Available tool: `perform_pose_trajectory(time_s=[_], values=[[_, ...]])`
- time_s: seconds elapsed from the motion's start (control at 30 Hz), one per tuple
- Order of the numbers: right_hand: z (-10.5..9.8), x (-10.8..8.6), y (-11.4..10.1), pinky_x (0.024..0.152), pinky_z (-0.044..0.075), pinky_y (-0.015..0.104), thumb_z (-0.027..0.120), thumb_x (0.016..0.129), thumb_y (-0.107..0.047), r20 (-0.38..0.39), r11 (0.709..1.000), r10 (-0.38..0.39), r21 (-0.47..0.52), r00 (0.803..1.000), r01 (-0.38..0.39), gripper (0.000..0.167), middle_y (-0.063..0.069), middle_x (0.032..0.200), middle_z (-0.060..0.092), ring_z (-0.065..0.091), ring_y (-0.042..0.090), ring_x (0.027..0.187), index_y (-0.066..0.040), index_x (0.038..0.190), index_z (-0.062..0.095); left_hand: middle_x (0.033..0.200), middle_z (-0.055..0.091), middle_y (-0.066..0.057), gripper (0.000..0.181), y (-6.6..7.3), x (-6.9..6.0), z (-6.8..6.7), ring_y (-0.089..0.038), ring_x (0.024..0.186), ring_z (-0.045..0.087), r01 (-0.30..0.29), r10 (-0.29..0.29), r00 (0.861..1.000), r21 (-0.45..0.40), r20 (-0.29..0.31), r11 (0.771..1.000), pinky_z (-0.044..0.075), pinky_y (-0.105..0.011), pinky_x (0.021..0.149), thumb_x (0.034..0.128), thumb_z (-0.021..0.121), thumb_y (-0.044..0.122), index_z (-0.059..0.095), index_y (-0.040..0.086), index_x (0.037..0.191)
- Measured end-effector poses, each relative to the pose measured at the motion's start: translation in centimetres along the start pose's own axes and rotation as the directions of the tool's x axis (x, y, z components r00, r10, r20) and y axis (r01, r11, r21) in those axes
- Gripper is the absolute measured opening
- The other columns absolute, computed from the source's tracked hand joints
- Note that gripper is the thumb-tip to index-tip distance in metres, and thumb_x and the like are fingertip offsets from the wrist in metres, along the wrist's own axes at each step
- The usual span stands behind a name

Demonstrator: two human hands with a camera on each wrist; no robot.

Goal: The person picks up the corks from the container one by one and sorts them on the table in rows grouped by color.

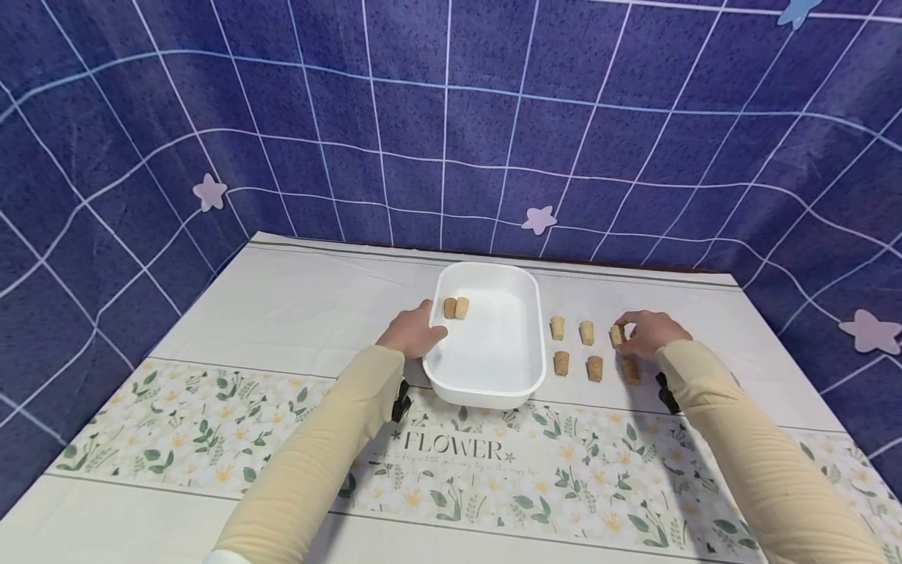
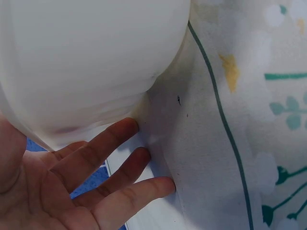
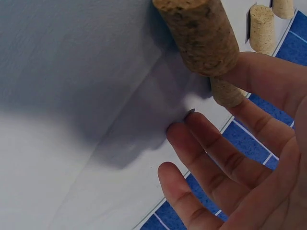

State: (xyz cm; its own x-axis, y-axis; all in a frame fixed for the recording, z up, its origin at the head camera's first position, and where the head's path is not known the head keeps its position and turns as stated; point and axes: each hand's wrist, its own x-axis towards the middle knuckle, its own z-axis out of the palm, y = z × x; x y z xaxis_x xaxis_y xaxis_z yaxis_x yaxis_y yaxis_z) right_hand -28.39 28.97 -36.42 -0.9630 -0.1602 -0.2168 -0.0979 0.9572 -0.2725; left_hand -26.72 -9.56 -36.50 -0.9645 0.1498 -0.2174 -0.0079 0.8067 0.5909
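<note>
A white plastic tub (image 1: 493,393) stands on the table with two corks (image 1: 461,308) side by side against its left wall. My left hand (image 1: 412,332) grips that left wall, thumb over the rim; in the left wrist view its fingers (image 2: 115,139) spread along the outside. To the tub's right, my right hand (image 1: 654,332) pinches a light cork (image 1: 617,336) between thumb and index finger, its other fingers spread. Right below that hand lies a darker cork (image 1: 631,371), large in the right wrist view. Whether the pinched cork touches the table, I cannot tell.
Between the tub and my right hand, several more corks (image 1: 587,332) lie in two rows. A white cloth with a floral band (image 1: 451,470) covers the table. Behind its far edge hangs a blue gridded curtain (image 1: 395,117) with stars.
</note>
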Motion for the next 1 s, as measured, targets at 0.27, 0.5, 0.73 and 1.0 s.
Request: perform_pose_trajectory(time_s=[0.27,0.5,0.73,1.0], values=[[-0.1,0.2,0.1,0.077,0.052,0.048,0.076,0.085,-0.016,0.011,1.000,0.001,0.007,1.000,-0.001,0.058,0.029,0.110,0.065,0.064,0.039,0.094,0.008,0.134,0.055,0.131,0.061,-0.025,0.061,0.0,-0.1,-0.1,-0.030,0.099,0.065,-0.019,0.019,1.000,0.013,-0.010,1.000,0.054,-0.040,0.086,0.1010,0.050,0.024,0.034,-0.002,0.153],[-0.6,-0.1,0.0,0.079,0.052,0.050,0.074,0.084,-0.019,0.013,0.999,-0.020,0.036,1.000,0.019,0.062,0.028,0.109,0.065,0.063,0.038,0.094,0.008,0.135,0.054,0.133,0.060,-0.026,0.060,0.1,-0.3,-0.2,-0.031,0.102,0.065,-0.019,0.019,1.000,0.008,-0.009,1.000,0.053,-0.041,0.088,0.1013,0.050,0.023,0.034,-0.002,0.153],[-1.8,-0.7,-1.5,0.086,0.051,0.055,0.069,0.091,-0.024,-0.010,0.999,-0.022,0.039,1.000,0.022,0.059,0.035,0.123,0.059,0.063,0.045,0.103,0.007,0.138,0.052,0.134,0.059,-0.025,0.062,0.0,0.2,0.0,-0.030,0.101,0.064,0.003,-0.003,1.000,0.010,0.006,1.000,0.053,-0.040,0.088,0.1014,0.050,0.025,0.032,0.000,0.155],[-3.1,-0.8,-3.9,0.096,0.046,0.062,0.067,0.096,-0.028,-0.063,0.999,-0.041,0.030,0.997,0.043,0.055,0.035,0.128,0.058,0.058,0.051,0.113,0.005,0.138,0.054,0.133,0.060,-0.024,0.061,0.0,0.1,0.0,-0.030,0.102,0.064,0.006,-0.006,1.000,0.013,0.001,1.000,0.053,-0.041,0.089,0.1018,0.050,0.025,0.032,0.000,0.155]])
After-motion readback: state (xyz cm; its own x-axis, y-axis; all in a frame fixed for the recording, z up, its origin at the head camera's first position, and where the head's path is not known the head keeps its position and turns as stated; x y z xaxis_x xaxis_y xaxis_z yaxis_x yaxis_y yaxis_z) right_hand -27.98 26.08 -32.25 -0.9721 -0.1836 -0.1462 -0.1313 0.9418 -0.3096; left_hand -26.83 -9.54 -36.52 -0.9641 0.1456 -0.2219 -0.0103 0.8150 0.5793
